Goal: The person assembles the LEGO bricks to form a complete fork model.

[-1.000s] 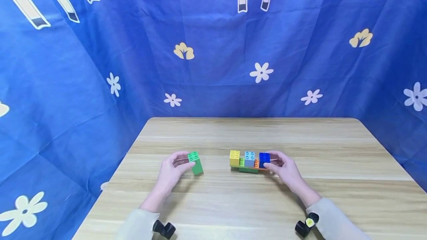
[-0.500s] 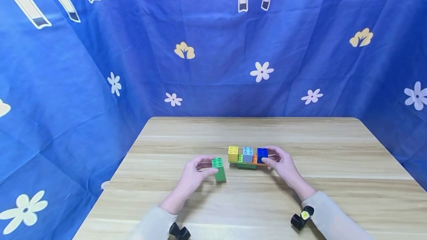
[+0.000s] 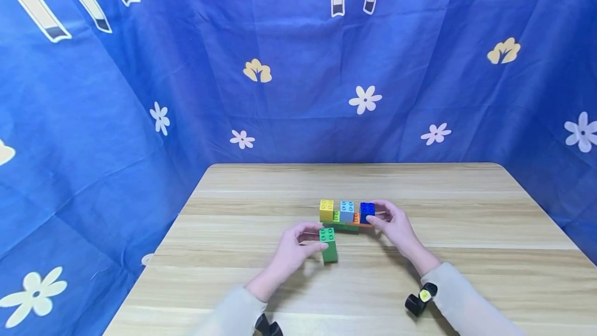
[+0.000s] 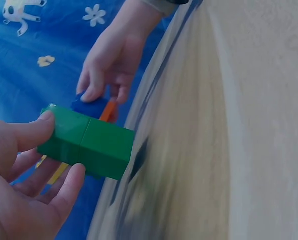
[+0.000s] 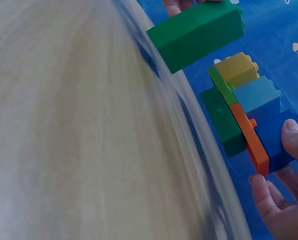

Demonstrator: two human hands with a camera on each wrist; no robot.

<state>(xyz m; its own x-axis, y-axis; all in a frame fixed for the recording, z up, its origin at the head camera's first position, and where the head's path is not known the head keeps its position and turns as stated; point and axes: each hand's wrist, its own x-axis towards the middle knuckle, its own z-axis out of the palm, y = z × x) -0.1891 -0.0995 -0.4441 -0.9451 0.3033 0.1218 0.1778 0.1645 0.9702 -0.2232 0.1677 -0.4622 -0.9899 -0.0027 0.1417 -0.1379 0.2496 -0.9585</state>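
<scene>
My left hand (image 3: 290,254) holds a stack of two green bricks (image 3: 329,252) upright between thumb and fingers; a seam shows across it in the left wrist view. My right hand (image 3: 397,228) grips the right end of a toy brick assembly, its thumb on the dark blue brick (image 3: 367,210). Along the assembly's top also sit a light blue brick (image 3: 346,212) and a yellow brick (image 3: 326,211). Beneath them run an orange plate (image 5: 250,139) and a lime green plate (image 5: 222,85), with a green brick (image 5: 223,122) underneath. The stack is in front of the assembly, apart from it.
A light wooden table (image 3: 448,191) spreads under both hands. Behind it and at the sides hangs a blue cloth (image 3: 298,66) printed with flowers and animal legs. Small black devices (image 3: 420,298) sit on both wrists.
My left hand has carried the green stack to the right, until it stands in front of the assembly. My right hand and the assembly have shifted slightly toward the back of the table.
</scene>
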